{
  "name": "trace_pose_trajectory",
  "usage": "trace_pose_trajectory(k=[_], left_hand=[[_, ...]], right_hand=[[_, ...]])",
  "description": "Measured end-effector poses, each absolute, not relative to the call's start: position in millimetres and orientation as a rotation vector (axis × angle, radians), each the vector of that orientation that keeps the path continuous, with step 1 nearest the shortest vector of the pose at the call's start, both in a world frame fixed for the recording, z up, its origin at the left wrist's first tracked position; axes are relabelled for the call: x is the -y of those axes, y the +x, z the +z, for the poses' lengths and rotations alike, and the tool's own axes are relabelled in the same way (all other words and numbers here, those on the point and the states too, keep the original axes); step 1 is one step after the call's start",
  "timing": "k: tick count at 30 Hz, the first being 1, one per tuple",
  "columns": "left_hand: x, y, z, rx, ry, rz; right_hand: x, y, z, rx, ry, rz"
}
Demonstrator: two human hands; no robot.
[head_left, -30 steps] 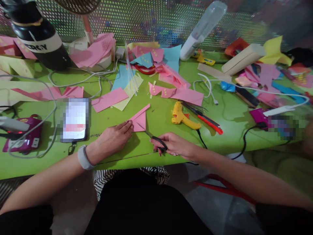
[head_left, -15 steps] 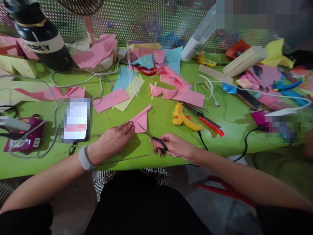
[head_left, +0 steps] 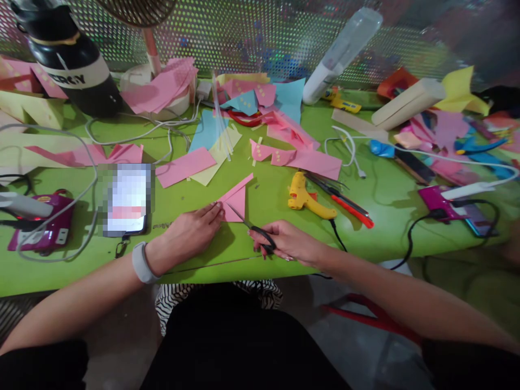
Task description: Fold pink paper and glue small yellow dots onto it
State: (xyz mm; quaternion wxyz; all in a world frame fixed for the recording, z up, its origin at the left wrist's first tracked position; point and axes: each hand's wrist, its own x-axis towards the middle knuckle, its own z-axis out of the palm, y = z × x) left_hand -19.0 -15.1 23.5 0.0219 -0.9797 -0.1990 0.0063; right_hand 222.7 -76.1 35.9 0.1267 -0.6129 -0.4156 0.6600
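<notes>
My left hand (head_left: 199,227) rests on the table with its fingers together, holding the left side of a folded pink paper (head_left: 239,203). A narrow folded strip slants up to the right along the paper's top. My right hand (head_left: 284,241) grips dark-handled scissors (head_left: 247,221), fingers through the loops. The scissors' blades point up and left and reach the paper close to my left fingertips. How far they stand apart is hard to make out. Right of the paper lies a yellow glue gun (head_left: 306,200), beside a red-handled cutter (head_left: 351,210).
A phone (head_left: 125,200) and a purple power strip (head_left: 44,225) with cables lie at the left. Pink paper pieces (head_left: 187,167) are spread behind my hands. A black bottle (head_left: 77,70) stands at the back left, and a clear bottle (head_left: 345,51) leans on the mesh.
The whole view has shifted very slightly. Both hands, the scissors and the pink paper keep nearly the same position relative to each other.
</notes>
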Motion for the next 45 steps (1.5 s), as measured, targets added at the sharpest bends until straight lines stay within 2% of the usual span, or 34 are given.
trace_pose_trajectory(k=[34, 45], left_hand=[[15, -20, 24, 0.635, -3.032, -0.002], [11, -25, 20, 0.637, -3.044, -0.101]], right_hand=[[75, 221, 32, 1.213, -1.748, 1.925], [68, 239, 47, 1.233, -1.643, 2.024]])
